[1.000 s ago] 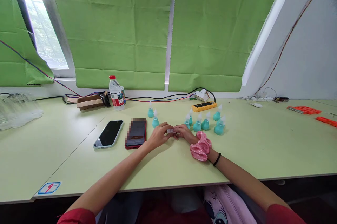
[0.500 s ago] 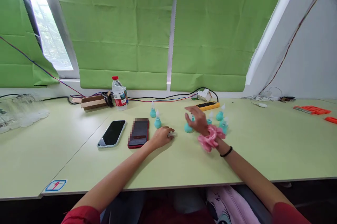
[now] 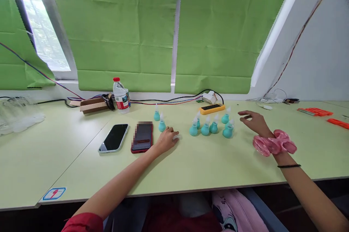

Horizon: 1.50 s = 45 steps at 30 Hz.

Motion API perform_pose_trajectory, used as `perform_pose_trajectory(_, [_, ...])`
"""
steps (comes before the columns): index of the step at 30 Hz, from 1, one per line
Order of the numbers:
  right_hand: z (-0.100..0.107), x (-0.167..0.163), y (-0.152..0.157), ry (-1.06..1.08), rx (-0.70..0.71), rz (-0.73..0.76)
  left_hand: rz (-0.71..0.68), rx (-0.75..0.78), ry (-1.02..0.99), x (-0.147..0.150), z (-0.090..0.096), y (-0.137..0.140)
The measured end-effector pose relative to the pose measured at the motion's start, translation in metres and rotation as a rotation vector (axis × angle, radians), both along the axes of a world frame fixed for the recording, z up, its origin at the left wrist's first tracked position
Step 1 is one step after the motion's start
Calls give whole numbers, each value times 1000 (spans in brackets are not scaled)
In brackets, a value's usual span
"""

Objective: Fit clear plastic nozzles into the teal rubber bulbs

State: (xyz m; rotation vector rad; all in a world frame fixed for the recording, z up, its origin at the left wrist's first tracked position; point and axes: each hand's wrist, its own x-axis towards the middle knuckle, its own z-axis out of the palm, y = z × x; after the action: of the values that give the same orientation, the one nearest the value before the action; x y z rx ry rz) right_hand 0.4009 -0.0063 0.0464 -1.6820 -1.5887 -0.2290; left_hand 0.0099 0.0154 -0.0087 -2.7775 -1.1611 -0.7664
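My left hand rests on the table with its fingers closed round a small clear plastic tip. My right hand hovers at the right, fingers loosely apart and nothing in them. Between the hands stands a group of turquoise squeeze bulbs, most with clear pointed tips; one bulb is in the middle and another bulb is at the near right, closest to my right hand. Two more, a front bulb and a back bulb, stand just beyond my left hand.
A red-cased phone and a pale-cased phone lie left of my left hand. Behind are a water bottle, a cardboard box, a yellow power strip and cables. Orange tools lie far right.
My right hand has moved right, away from the bulbs, uncovering those in the middle. My left hand stays in place with the clear tip. The view has shifted slightly.
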Motion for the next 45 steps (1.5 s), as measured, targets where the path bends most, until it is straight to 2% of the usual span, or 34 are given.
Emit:
perform_pose_trajectory(3, [-19,8,9,-9,-176,86,54,33,31,1,4,-3])
perform_pose_trajectory(6, [-34,8,18,10,-241,162,72,-26,66,1,5,-3])
perform_pose_trajectory(11, [-53,19,27,-55,-167,155,38,-73,32,0,3,-2])
perform_pose_trajectory(14, [-60,26,25,-48,-116,59,17,-115,-27,0,-1,0])
perform_pose_trajectory(17, [-61,29,22,18,-103,-29,-14,-151,-84,0,-5,2])
perform_pose_trajectory(23, [-60,26,20,134,-156,-23,-87,-217,-272,1,-3,2])
perform_pose_trajectory(24, [-58,25,19,148,-131,-58,-82,-219,-324,1,-1,1])
perform_pose_trajectory(26, [-50,18,14,153,34,-177,-59,-206,-433,2,3,0])
perform_pose_trajectory(28, [-32,4,5,148,333,-288,-29,-186,-523,2,6,-1])
perform_pose_trajectory(29, [-20,-7,-1,140,466,-281,-11,-180,-553,3,7,-1])
perform_pose_trajectory(31, [8,-35,-13,162,637,-168,28,-190,-578,3,9,-1])
perform_pose_trajectory(34, [39,-92,-30,278,753,98,56,-237,-549,3,8,-1])
perform_pose_trajectory(36, [40,-135,-36,335,716,280,41,-258,-517,3,6,-1])
perform_pose_trajectory(37, [33,-155,-37,330,644,370,31,-259,-503,3,6,-1])
perform_pose_trajectory(40, [-4,-208,-34,120,310,573,21,-221,-483,2,4,0])
perform_pose_trajectory(43, [-41,-238,-27,-28,61,695,43,-153,-506,2,4,-1])
perform_pose_trajectory(45, [-54,-245,-24,-53,-7,709,67,-120,-552,2,6,-2])
